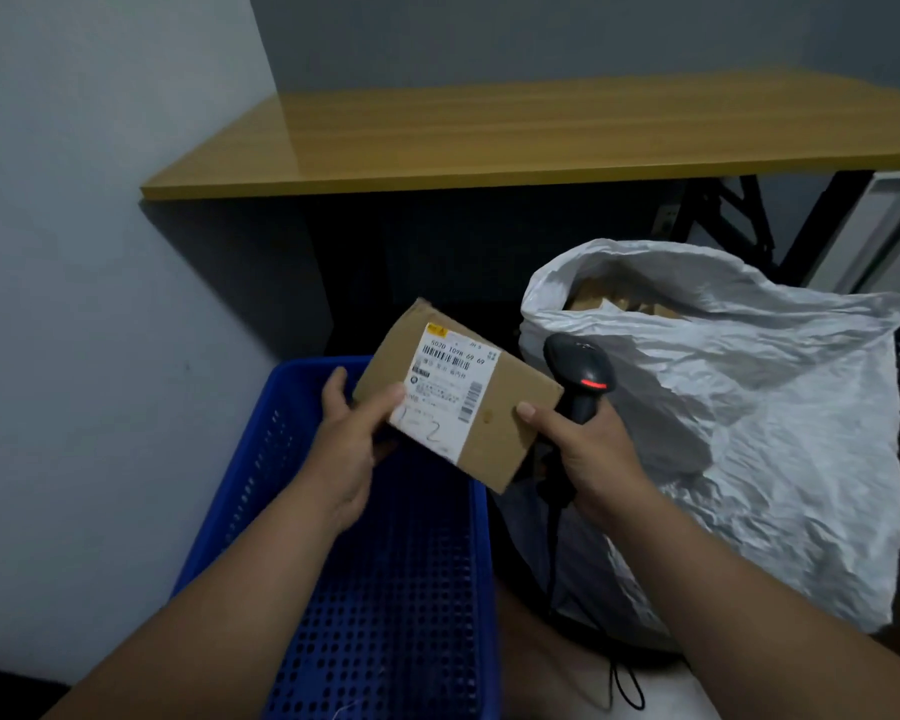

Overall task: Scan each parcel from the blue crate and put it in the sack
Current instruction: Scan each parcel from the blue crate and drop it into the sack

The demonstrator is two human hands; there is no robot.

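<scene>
A flat brown cardboard parcel (505, 407) with a white shipping label is held tilted above the blue crate (385, 589). My left hand (349, 439) holds its left edge, thumb on the label. My right hand (588, 449) grips a black barcode scanner (583, 376), whose red light glows, and its thumb presses the parcel's right edge. The white sack (739, 423) stands open to the right, with brown boxes showing inside its mouth. No parcel shows inside the crate's visible part.
A yellow wooden table (541, 137) spans the back, with dark space beneath it. A grey wall runs along the left. The scanner's black cable (552, 553) hangs down between crate and sack. White panels lean at the far right.
</scene>
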